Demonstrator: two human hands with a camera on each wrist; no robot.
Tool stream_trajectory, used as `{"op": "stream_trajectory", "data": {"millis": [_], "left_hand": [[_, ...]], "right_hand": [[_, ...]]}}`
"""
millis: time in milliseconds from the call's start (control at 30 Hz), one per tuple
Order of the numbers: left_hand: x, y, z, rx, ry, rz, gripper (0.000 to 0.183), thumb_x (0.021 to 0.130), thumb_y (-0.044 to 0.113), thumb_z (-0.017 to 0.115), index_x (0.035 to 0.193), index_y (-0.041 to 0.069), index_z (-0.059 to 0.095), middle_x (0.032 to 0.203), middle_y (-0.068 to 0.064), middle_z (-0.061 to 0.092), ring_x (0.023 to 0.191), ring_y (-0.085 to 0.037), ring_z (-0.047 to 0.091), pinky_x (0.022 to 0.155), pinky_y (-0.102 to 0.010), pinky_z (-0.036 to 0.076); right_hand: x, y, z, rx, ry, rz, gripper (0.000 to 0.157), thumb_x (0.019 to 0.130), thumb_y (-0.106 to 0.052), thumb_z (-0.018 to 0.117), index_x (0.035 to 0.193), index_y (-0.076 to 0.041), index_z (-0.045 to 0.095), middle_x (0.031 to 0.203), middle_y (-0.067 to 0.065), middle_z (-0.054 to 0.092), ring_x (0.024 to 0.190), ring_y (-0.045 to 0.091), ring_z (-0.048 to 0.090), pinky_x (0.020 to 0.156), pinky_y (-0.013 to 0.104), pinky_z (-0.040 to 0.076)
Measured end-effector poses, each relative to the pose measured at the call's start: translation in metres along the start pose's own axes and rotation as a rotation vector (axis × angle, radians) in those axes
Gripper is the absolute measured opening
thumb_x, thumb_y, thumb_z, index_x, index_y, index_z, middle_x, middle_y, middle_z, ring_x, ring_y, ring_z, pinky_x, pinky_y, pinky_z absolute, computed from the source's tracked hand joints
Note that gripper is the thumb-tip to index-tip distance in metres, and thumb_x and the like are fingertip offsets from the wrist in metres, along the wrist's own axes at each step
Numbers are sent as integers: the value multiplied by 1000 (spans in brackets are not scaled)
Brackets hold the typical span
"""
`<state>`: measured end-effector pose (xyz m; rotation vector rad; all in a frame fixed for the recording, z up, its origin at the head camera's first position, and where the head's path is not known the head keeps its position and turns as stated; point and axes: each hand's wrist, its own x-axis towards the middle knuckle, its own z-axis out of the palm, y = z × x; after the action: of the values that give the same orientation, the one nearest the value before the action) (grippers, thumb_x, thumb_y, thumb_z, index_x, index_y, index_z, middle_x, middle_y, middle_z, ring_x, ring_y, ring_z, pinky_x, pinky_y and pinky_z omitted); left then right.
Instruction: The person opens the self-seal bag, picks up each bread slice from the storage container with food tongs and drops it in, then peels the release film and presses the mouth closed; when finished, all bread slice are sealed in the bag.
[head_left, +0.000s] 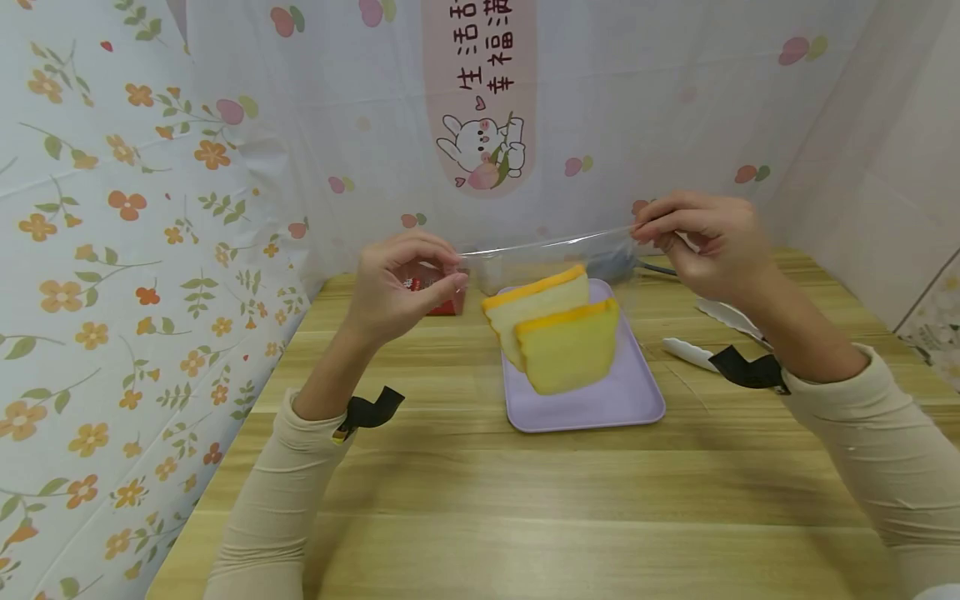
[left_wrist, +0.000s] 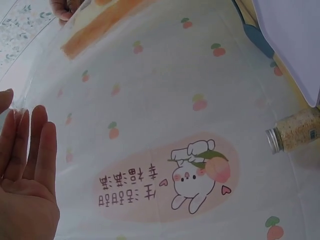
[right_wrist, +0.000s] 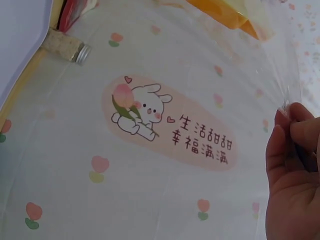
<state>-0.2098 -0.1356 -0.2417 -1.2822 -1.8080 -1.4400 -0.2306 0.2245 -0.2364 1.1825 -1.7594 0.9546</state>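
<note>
A sheet of clear plastic [head_left: 555, 244], apparently a bag, is stretched between both hands. My left hand [head_left: 401, 287] pinches its left corner between thumb and fingertips. At the right corner, my right hand [head_left: 712, 242] grips the gathered edge, and the right wrist view shows folds fanning from those fingers. Two thick bread slices with orange crusts, a front slice [head_left: 570, 350] and a back slice [head_left: 551, 292], show below the plastic's upper edge, leaning upright and overlapping. They overlap the lilac tray [head_left: 585, 418] in the head view. I cannot tell if both slices are inside the plastic.
Behind the left hand stands a red box [head_left: 447, 307]. White-tipped tongs [head_left: 688, 353] lie right of the tray, near the right wrist. A jar with a metal lid [left_wrist: 300, 131] and a blue handle [left_wrist: 257, 39] appear in the left wrist view. Printed cloth [head_left: 360, 100] hangs behind the table.
</note>
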Motion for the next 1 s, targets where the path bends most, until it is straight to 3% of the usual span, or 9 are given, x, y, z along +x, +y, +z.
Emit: {"op": "stream_trajectory", "data": {"millis": [100, 200, 433, 700, 867, 1000], "left_hand": [[-1, -1, 2, -2, 12, -25, 18, 76, -19, 74, 91, -13, 67, 89, -25, 65, 72, -16, 63, 59, -23, 55], [-3, -1, 3, -19, 20, -59, 21, 77, -21, 72, 95, -14, 65, 94, -28, 63, 77, -17, 66, 66, -28, 58], [-2, -2, 0, -29, 17, -76, 23, 79, -22, 69, 101, -16, 63, 100, -27, 62, 84, -20, 67, 71, -31, 59], [0, -2, 0, -43, 26, -91, 26, 81, -23, 66, 106, -15, 62, 101, -22, 64, 86, -22, 65, 77, -32, 58], [4, 0, 5, -71, 87, -147, 29, 84, -19, 66, 111, -16, 56, 104, -16, 67, 87, -20, 66, 78, -32, 58], [8, 3, 8, -101, 134, -176, 31, 85, -15, 67, 113, -10, 54, 106, -14, 70, 86, -24, 66, 79, -32, 57]], "right_hand": [[-3, 0, 1, 121, -20, 40, 13, 74, 20, 66, 79, 11, 72, 85, 17, 70, 94, 9, 69, 75, 14, 50], [-6, -1, 3, 219, -27, 100, 16, 69, 24, 71, 82, 14, 70, 89, 17, 69, 85, 15, 65, 73, 17, 51], [-7, -5, 8, 110, -44, 166, 26, 65, 29, 75, 83, 10, 72, 88, 14, 68, 75, 12, 61, 67, 15, 51], [-10, -4, 7, 148, -33, 171, 29, 64, 32, 73, 85, 12, 72, 90, 12, 68, 76, 12, 63, 66, 15, 52], [-15, 0, 7, 203, -60, 224, 28, 67, 32, 71, 86, 12, 72, 92, 14, 68, 75, 13, 64, 64, 16, 53], [-22, 5, 8, 300, -84, 284, 28, 69, 34, 67, 86, 13, 71, 93, 16, 67, 74, 14, 64, 62, 19, 53]]}}
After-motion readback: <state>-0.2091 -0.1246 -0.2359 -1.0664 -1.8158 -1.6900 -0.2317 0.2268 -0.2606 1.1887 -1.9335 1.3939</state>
